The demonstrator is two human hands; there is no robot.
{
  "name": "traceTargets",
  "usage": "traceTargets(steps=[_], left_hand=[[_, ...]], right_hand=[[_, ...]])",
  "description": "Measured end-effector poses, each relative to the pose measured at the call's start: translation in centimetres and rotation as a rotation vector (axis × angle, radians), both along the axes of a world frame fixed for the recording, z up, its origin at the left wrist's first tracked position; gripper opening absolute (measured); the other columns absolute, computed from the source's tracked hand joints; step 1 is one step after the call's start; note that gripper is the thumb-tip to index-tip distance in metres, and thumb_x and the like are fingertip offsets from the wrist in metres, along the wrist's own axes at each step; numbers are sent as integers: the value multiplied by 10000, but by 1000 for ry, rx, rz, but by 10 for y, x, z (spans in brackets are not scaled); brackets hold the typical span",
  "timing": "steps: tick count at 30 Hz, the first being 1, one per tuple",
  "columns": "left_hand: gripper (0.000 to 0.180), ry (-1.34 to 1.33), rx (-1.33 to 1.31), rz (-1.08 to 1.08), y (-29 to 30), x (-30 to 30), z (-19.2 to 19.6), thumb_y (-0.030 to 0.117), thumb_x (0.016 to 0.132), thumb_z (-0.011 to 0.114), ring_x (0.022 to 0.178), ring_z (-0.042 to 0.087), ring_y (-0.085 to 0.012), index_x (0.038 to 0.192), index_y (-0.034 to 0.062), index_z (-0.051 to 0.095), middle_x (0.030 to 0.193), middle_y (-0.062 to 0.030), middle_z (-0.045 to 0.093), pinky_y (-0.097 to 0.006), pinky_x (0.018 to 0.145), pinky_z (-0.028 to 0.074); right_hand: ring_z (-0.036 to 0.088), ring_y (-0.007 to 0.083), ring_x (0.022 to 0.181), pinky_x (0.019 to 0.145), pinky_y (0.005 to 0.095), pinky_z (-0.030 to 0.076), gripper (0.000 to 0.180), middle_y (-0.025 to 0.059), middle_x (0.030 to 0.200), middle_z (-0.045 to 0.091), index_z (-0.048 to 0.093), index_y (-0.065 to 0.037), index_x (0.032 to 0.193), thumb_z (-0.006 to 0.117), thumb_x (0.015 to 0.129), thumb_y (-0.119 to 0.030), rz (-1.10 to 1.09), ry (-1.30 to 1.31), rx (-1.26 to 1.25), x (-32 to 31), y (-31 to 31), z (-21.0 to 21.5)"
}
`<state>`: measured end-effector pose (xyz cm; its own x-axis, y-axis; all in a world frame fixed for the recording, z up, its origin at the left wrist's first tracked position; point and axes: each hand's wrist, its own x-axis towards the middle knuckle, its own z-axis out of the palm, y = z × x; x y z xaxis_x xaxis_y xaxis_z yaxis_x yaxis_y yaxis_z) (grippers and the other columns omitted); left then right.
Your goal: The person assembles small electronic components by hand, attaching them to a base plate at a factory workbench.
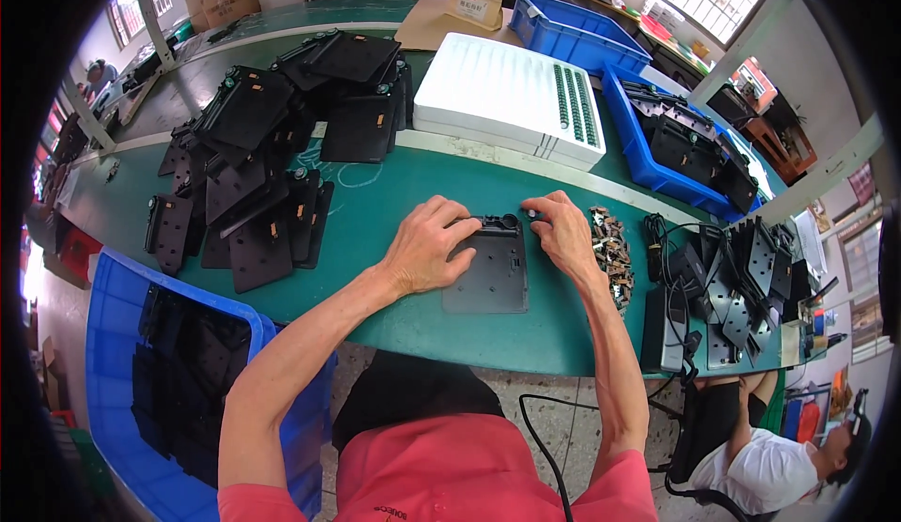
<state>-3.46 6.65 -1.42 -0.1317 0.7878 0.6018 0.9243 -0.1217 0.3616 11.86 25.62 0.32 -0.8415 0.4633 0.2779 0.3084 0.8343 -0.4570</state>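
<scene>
A flat black plate (pixel 486 283) lies on the green mat in front of me, with a raised bar and a round opening along its far edge. My left hand (pixel 427 248) grips its far left corner, the thumb bent over the plate's surface. Just beyond the far right corner, my right hand (pixel 561 231) pinches a small dark round part (pixel 532 214) between thumb and fingertips. Its exact kind is too small to tell. Close by that hand, to the right, sits a heap of small metal and orange-brown pieces (pixel 612 259).
Stacked black plates (pixel 258 109) fill the left side. A white foam tray (pixel 507 90) holds rows of small green parts. Blue bins (pixel 657 179) stand at the back right and lower left. Cables, a black box (pixel 664 330) and more plates lie right; a seated person (pixel 765 456) is beyond.
</scene>
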Motion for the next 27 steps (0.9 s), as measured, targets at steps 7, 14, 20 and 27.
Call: traceTargets(steps=[7, 14, 20, 27], left_hand=[[320, -4, -8, 3, 0, -1, -1, 118, 698, 723, 961, 564, -271, 1003, 38, 664, 998, -92, 599, -394, 813, 498], [314, 11, 1, 16, 1, -1, 1, 129, 701, 722, 956, 567, -272, 998, 40, 668, 987, -96, 601, -391, 805, 499], [349, 2, -16, 10, -5, -2, -2, 117, 683, 735, 941, 577, -283, 1012, 25, 668, 994, -108, 609, -391, 809, 515], [351, 9, -7, 6, -2, 1, 2, 126, 683, 740, 938, 578, -285, 1012, 26, 670, 992, -109, 610, -391, 809, 514]], right_hand=[[622, 339, 898, 764, 431, 492, 183, 130, 945, 615, 691, -62, 989, 660, 809, -43, -8, -8, -45, -1, 1, 1], [634, 326, 811, 711, 418, 489, 169, 141, 885, 641, 661, -7, 915, 700, 820, -141, -56, 59, -165, -2, -4, 15], [634, 296, 771, 671, 412, 486, 206, 118, 850, 642, 655, -18, 879, 728, 807, -196, -67, 19, -200, -16, -31, 25], [637, 296, 753, 657, 417, 483, 204, 107, 832, 640, 656, -36, 857, 735, 802, -216, -109, -42, -123, -18, -33, 22]])
